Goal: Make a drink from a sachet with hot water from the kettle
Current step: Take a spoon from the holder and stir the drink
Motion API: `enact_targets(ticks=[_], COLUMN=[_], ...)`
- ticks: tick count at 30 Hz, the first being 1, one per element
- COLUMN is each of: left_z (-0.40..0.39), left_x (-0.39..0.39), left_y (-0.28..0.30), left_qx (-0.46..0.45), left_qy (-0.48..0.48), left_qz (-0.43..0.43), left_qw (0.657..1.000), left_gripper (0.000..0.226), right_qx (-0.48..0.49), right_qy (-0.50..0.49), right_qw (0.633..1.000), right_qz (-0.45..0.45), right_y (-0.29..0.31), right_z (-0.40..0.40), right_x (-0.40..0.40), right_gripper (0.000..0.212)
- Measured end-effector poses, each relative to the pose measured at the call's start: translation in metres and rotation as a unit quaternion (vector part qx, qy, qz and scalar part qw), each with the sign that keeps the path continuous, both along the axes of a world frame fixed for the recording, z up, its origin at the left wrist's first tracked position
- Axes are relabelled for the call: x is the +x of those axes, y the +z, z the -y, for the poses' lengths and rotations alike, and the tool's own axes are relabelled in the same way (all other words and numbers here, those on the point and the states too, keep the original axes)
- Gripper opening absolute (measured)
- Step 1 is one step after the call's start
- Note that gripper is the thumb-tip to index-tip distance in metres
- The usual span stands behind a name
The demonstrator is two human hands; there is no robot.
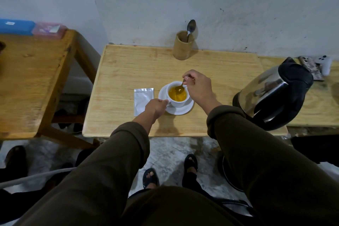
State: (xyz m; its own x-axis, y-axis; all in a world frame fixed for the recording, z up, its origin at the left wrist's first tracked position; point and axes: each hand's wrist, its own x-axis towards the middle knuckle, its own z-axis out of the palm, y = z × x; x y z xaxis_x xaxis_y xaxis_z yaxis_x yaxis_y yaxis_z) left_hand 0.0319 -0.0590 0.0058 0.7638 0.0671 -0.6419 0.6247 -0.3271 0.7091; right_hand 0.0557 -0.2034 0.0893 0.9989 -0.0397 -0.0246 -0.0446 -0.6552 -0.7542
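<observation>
The right hand [199,86] pinched a spoon [180,87] by its handle — bowl dipped in the cup's [177,103] yellow drink. The left hand [156,105] was closed on the cup's handle, the sachet [143,100] lying flat just left of it — the kettle [275,93] stood well right.

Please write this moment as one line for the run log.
step: stirring | right hand: holds spoon in cup | left hand: on cup handle | drink: yellow | sachet: flat, left of saucer | kettle: right

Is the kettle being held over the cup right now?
No. The kettle stands on the table, apart from the cup, untouched by either hand.
</observation>
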Motion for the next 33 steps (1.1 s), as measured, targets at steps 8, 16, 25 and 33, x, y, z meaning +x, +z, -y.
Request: enact_targets(ticks=[8, 16, 25, 33], left_z=[0.002, 0.004, 0.01, 0.009], left_x=[-0.002, -0.005, -0.008, -0.01], left_y=[0.005, 0.011, 0.015, 0.012], left_qx=[0.02, 0.031, 0.069, 0.057], left_qy=[-0.015, -0.024, -0.04, -0.007], left_qz=[0.005, 0.012, 0.015, 0.01], left_qw=[1.0, 0.999, 0.997, 0.998], left_gripper=[0.048, 0.05, 0.049, 0.045], right_qx=[0.083, 0.06, 0.122, 0.105], right_qy=[0.033, 0.013, -0.034, 0.01], right_qw=[0.994, 0.995, 0.981, 0.937], right_qz=[-0.069, -0.083, -0.148, -0.332], right_y=[0.005, 0.012, 0.02, 0.012], right_z=[0.002, 0.026, 0.051, 0.078], right_x=[-0.005, -0.01, -0.028, -0.059], right_gripper=[0.014, 0.013, 0.015, 0.014])
